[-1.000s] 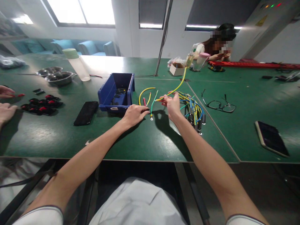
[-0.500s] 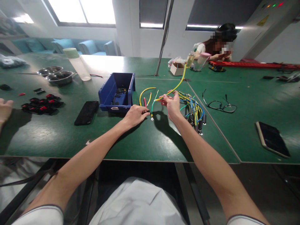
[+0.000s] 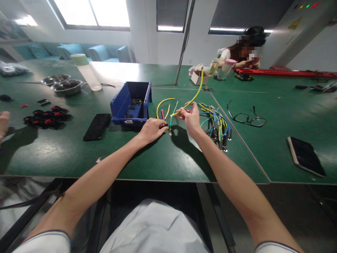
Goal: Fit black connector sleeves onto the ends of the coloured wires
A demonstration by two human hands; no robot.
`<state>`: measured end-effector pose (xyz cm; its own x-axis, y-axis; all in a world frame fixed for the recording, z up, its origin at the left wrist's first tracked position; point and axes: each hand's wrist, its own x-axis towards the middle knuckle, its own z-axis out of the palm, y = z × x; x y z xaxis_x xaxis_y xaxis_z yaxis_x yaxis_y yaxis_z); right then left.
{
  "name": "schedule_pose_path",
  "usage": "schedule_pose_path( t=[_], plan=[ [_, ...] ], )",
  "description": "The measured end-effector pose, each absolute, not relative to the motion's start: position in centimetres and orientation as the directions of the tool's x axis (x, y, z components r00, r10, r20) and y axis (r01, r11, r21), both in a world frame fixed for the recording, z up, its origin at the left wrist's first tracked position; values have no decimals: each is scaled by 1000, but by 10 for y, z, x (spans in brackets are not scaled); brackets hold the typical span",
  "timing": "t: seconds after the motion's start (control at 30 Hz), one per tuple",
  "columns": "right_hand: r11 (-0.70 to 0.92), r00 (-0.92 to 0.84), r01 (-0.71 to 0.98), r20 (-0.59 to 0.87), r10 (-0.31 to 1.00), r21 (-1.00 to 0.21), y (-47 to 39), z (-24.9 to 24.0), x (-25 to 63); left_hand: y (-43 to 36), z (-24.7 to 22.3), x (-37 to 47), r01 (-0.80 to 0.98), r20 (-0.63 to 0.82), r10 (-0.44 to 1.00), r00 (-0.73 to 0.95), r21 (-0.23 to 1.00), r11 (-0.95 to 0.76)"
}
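Note:
My right hand (image 3: 190, 117) is closed in a pinch on a yellow wire (image 3: 199, 88), whose metal-tipped end points left and whose long tail curves up and away. Just left of it, my left hand (image 3: 153, 129) rests on the table, fingers pressed together at a small black piece (image 3: 165, 125) that they mostly hide. Between the hands lies a green wire (image 3: 171, 117) ending in a ring terminal (image 3: 170, 133). Beyond my left fingers are a curved yellow wire (image 3: 160, 103) and a short red one (image 3: 162, 114). A bundle of yellow, green and blue wires (image 3: 217, 121) sits right of my right hand.
A blue bin (image 3: 130, 121) with black pieces stands behind my left hand. Left are a black phone (image 3: 97, 126) and black-red parts (image 3: 47, 117); right are glasses (image 3: 247, 119) and another phone (image 3: 306, 156). A co-worker's hand (image 3: 4, 123) shows at the left edge; another person sits across.
My right hand has shifted slightly left with the yellow wire, bringing its tip nearer my left fingers; the wire's tail swung left. My left hand stays put. The co-worker's hand moved left.

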<state>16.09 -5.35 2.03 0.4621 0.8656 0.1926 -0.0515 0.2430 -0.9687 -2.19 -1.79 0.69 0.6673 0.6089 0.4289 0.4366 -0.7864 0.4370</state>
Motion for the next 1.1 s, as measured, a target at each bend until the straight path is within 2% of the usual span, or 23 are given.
schedule_pose_path(
  t=[0.43,1.1],
  plan=[
    [245,408,-6,221,886,-970,-55,17,158,-18,6,-22,446,444,605,661,415,-793],
    [211,367,-56,176,913,-976,-58,20,153,-18,5,-22,453,451,597,664,392,-800]
  ],
)
